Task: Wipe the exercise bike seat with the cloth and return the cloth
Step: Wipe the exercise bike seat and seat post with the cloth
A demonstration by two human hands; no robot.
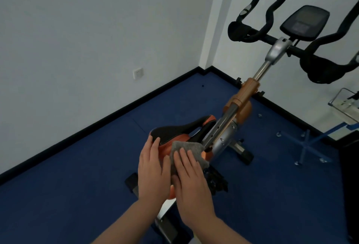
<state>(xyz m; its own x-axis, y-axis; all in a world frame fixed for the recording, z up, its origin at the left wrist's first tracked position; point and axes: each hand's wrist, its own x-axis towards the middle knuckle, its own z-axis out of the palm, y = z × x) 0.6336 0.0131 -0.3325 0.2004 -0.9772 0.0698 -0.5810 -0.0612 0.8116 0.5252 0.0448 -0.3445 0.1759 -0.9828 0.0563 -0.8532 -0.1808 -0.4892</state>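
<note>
Our left hand (152, 168) rests flat on the near left side of the bike seat (174, 133), fingers together, holding it steady. Just to its right, our right hand (191, 177) presses the grey cloth (191, 147) onto the seat with flat, slightly spread fingers. The seat runs long from near us toward the far right, so its far tip lies ahead of our right fingers. We think the cloth should slide that way next.
</note>
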